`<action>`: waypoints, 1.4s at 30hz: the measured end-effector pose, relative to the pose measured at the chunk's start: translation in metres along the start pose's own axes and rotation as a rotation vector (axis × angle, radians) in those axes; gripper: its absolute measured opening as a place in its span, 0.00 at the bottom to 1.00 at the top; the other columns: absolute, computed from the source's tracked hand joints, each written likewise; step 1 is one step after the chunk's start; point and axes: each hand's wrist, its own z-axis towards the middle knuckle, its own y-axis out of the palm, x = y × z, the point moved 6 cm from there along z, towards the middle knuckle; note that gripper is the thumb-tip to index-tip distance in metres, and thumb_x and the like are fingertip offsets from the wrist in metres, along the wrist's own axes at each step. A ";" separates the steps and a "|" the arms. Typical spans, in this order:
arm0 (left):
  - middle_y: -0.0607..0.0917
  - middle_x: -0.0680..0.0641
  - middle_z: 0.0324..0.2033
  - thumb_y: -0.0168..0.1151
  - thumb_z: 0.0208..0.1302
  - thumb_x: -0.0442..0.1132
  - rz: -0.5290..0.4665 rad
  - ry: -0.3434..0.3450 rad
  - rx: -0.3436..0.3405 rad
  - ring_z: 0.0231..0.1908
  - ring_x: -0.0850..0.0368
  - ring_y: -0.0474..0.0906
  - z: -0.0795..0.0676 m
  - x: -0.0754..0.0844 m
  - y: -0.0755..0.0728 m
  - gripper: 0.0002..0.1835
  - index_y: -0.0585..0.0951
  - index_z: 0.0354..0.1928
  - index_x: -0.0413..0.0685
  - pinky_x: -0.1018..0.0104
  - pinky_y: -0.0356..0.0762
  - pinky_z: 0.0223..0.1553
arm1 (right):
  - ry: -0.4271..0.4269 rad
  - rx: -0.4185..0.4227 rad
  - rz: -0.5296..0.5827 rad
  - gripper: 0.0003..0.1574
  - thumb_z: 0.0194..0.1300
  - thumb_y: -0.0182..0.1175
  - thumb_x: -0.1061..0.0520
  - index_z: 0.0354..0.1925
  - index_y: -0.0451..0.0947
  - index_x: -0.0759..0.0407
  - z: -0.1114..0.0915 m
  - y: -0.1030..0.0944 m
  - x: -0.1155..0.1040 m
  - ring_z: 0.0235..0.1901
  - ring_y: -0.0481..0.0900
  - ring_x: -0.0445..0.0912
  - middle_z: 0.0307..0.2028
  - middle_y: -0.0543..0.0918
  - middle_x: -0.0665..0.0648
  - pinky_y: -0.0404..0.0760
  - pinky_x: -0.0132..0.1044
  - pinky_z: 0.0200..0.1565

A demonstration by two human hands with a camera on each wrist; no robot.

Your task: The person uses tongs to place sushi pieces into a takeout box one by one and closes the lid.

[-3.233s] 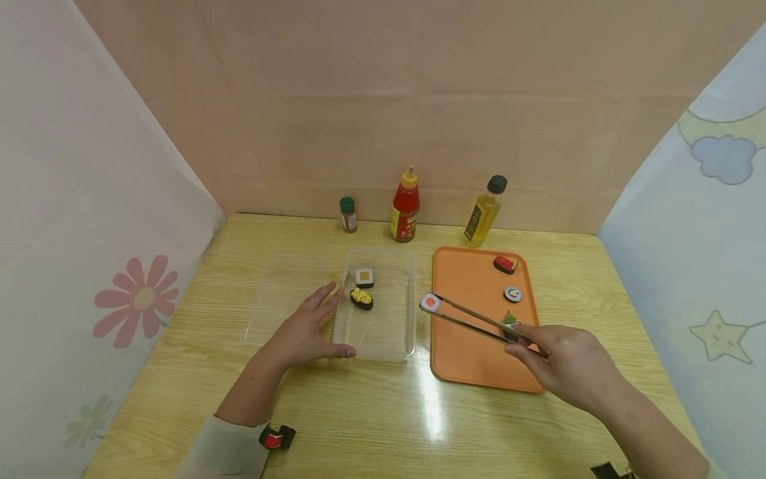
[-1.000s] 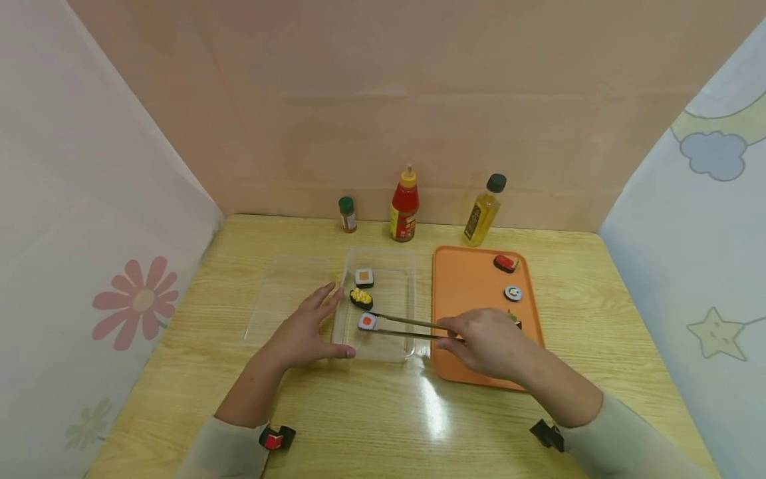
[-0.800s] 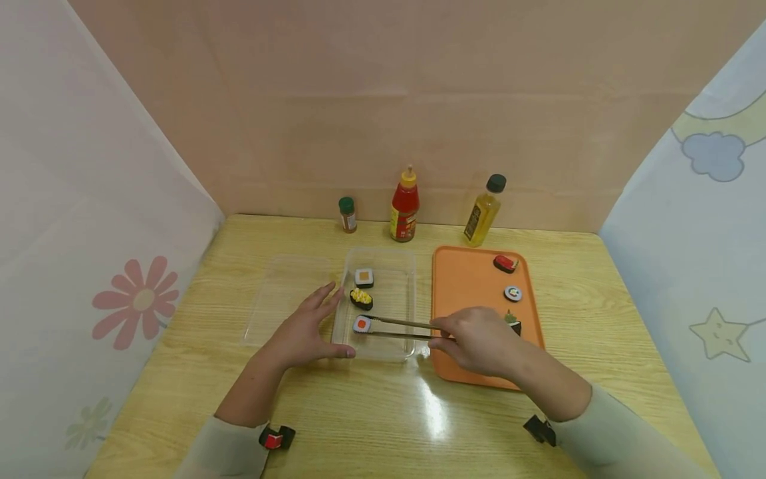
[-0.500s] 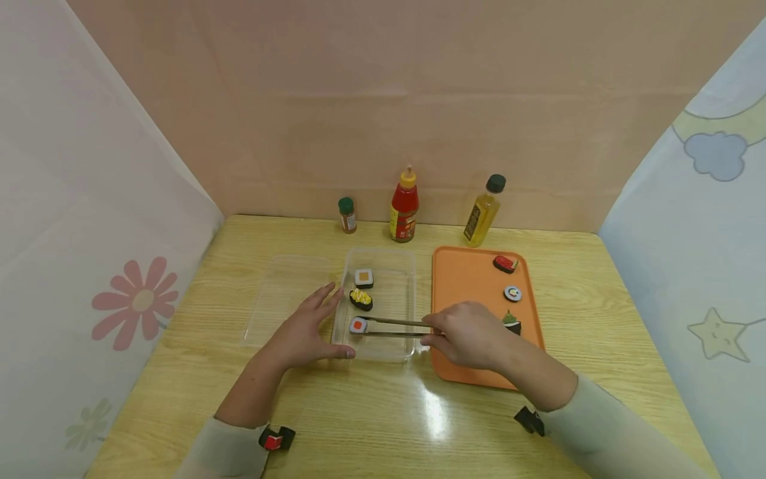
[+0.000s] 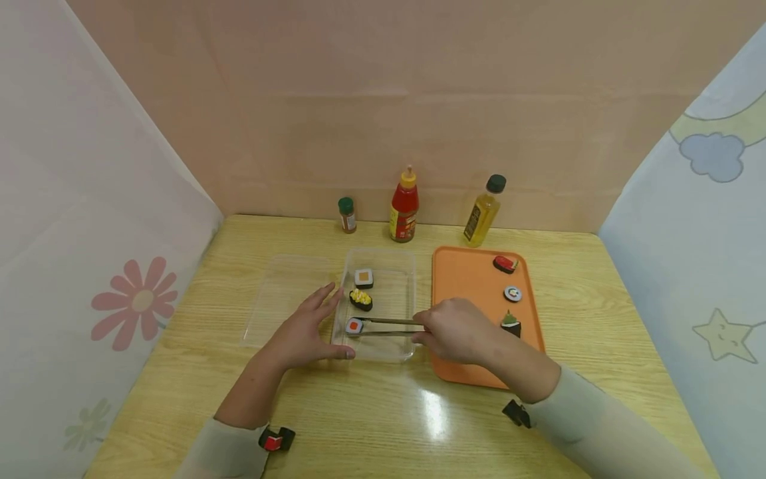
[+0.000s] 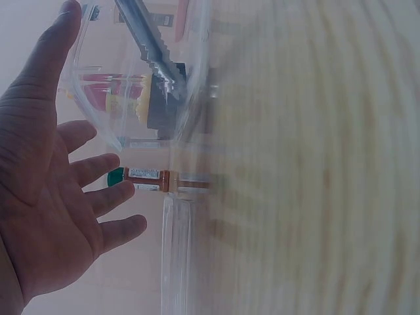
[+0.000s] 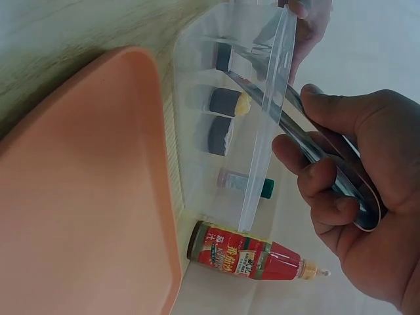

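My right hand [image 5: 461, 330] grips metal tongs [image 5: 389, 322], which reach leftward over the wall of a clear plastic box [image 5: 391, 352]. Between the tong tips sits a square sushi roll [image 5: 354, 326] with an orange-red centre, low in the box's front left corner. Behind it in the box lie a corn-topped sushi [image 5: 361, 299] and a square roll with a yellow-orange centre [image 5: 364, 278]. My left hand [image 5: 302, 339] is spread along the box's left side, fingers apart; in the left wrist view its palm [image 6: 46, 216] faces the camera. Whether it touches the box I cannot tell.
An orange tray [image 5: 467, 273] at right bears a red-topped sushi [image 5: 505, 264], a round roll [image 5: 512, 293] and a green-topped piece [image 5: 510, 324]. A clear lid [image 5: 281, 279] lies left. Behind stand a spice jar [image 5: 348, 215], a red sauce bottle [image 5: 404, 209] and an oil bottle [image 5: 483, 213].
The right hand has moved left from over the tray, carrying the sushi roll in the tongs into the box's front left corner. The left hand has stayed in place.
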 end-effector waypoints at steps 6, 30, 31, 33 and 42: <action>0.49 0.51 0.83 0.75 0.39 0.78 -0.001 -0.010 -0.008 0.80 0.40 0.46 0.001 0.000 0.001 0.70 0.55 0.83 0.60 0.32 0.64 0.68 | 0.020 -0.022 -0.013 0.18 0.71 0.67 0.44 0.50 0.88 0.55 0.001 0.001 0.000 0.28 0.86 0.42 0.32 0.90 0.49 0.84 0.41 0.33; 0.49 0.50 0.83 0.74 0.39 0.79 0.020 -0.007 -0.003 0.80 0.39 0.46 -0.002 0.000 0.001 0.71 0.54 0.83 0.59 0.31 0.64 0.68 | -0.009 0.175 0.045 0.20 0.70 0.69 0.47 0.51 0.88 0.60 -0.035 -0.014 0.002 0.34 0.89 0.42 0.39 0.91 0.53 0.87 0.41 0.37; 0.49 0.49 0.83 0.74 0.39 0.80 0.021 -0.006 -0.002 0.80 0.39 0.46 -0.002 0.000 0.000 0.71 0.54 0.83 0.59 0.31 0.64 0.68 | -0.003 0.182 0.053 0.19 0.69 0.70 0.48 0.51 0.88 0.59 -0.036 -0.015 0.004 0.33 0.89 0.42 0.39 0.91 0.52 0.87 0.40 0.36; 0.49 0.49 0.83 0.74 0.38 0.80 0.019 -0.006 -0.003 0.80 0.39 0.47 -0.003 0.001 0.001 0.71 0.55 0.83 0.59 0.32 0.63 0.68 | 0.016 0.192 0.064 0.20 0.70 0.70 0.48 0.52 0.88 0.59 -0.040 -0.015 0.007 0.33 0.89 0.43 0.38 0.91 0.51 0.87 0.39 0.34; 0.51 0.49 0.82 0.74 0.38 0.80 0.019 0.006 0.010 0.79 0.39 0.48 -0.002 0.001 0.000 0.71 0.56 0.83 0.57 0.32 0.64 0.68 | 0.107 0.240 0.076 0.22 0.69 0.70 0.47 0.53 0.87 0.60 -0.060 -0.015 0.022 0.33 0.88 0.44 0.36 0.89 0.48 0.86 0.40 0.35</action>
